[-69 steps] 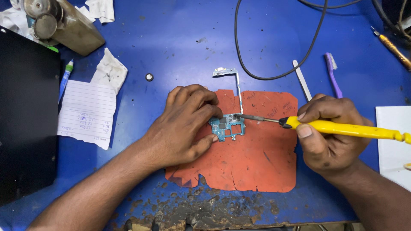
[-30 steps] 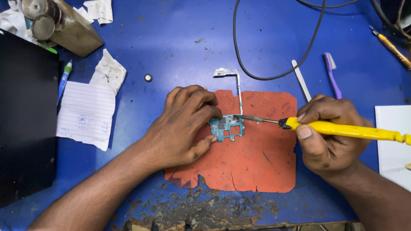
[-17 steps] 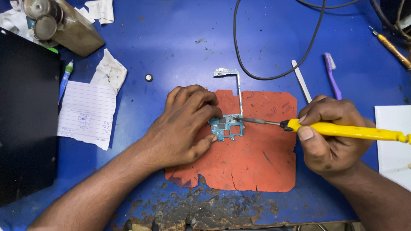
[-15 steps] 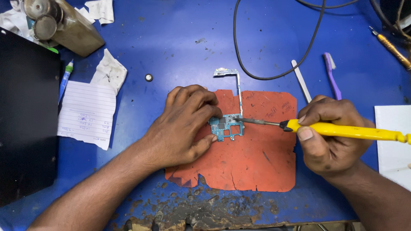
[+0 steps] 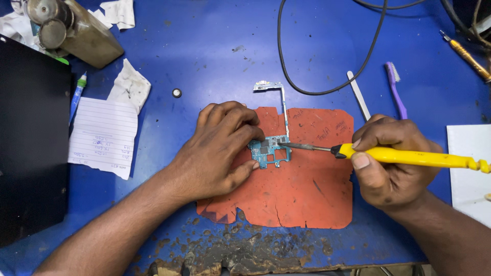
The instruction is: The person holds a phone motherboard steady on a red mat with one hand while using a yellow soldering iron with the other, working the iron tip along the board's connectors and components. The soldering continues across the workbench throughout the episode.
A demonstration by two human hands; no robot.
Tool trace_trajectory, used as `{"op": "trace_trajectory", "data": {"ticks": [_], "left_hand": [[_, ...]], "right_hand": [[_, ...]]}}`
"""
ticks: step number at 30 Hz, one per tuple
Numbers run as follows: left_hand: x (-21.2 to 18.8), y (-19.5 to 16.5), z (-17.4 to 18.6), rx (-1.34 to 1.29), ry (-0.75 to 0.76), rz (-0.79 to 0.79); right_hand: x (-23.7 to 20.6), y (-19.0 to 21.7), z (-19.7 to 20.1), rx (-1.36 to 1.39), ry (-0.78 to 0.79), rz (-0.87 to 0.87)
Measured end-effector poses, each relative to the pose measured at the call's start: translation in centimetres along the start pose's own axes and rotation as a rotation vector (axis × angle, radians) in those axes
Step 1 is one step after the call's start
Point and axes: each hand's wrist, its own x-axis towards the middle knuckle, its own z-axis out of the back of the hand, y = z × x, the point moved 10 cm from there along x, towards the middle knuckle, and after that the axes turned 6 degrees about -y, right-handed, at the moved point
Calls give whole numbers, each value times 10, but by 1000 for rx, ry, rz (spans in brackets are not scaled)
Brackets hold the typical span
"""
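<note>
We see the left hand (image 5: 217,148) pressing its fingers down on a small green circuit board (image 5: 269,151) that lies on the orange mat (image 5: 302,189). The right hand (image 5: 391,163) is wrapped tight around a yellow soldering iron (image 5: 409,157) (its metal tip touches the board's right edge).

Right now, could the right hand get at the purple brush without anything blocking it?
Probably yes. The purple brush lies on bare blue table just above the right hand, nothing between them. But that hand is gripping the yellow soldering iron, so it would need to put it down first.
</note>
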Motion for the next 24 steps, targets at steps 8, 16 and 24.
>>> {"op": "trace_trajectory", "data": {"ticks": [8, 16, 24], "left_hand": [[0, 0, 0, -1, -4, -4], [0, 1, -1, -2, 4, 4], [0, -1, 1, 2, -6, -9]], "right_hand": [[0, -1, 0, 14, -3, 2], [0, -1, -1, 15, 0, -9], [0, 0, 0, 14, -2, 0]]}}
